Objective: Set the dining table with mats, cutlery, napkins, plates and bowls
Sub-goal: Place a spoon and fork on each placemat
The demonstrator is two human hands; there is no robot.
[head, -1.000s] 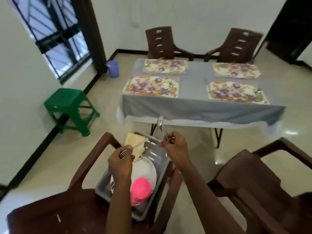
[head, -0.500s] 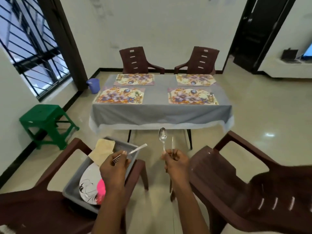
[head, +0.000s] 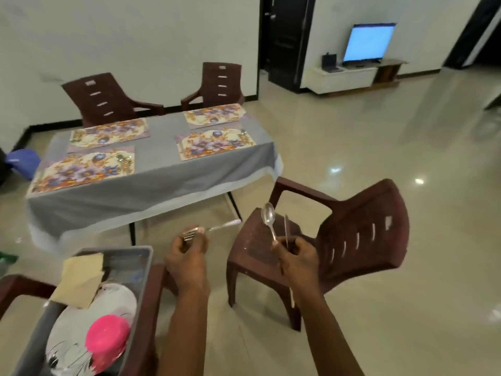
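Nearest, the left hand (head: 187, 263) curls its fingers round a silver fork (head: 214, 228), its handle lying level and pointing right. The right hand (head: 296, 256) pinches a spoon (head: 269, 217), bowl up, and a knife (head: 286, 232), both upright. Beyond, open floor lies before the grey-clothed counter (head: 162, 172) with four floral mats (head: 84, 169).

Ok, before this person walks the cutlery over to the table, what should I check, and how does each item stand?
1. The left hand grips the fork: ok.
2. The right hand holds the spoon and the knife together: ok.
3. The near-left mat and near-right mat each carry cutlery: ok.
4. The far-left mat or far-right mat is free for this set: cannot tell, too blurred.
5. The napkin, plates and pink bowl lie in the grey bin: ok.
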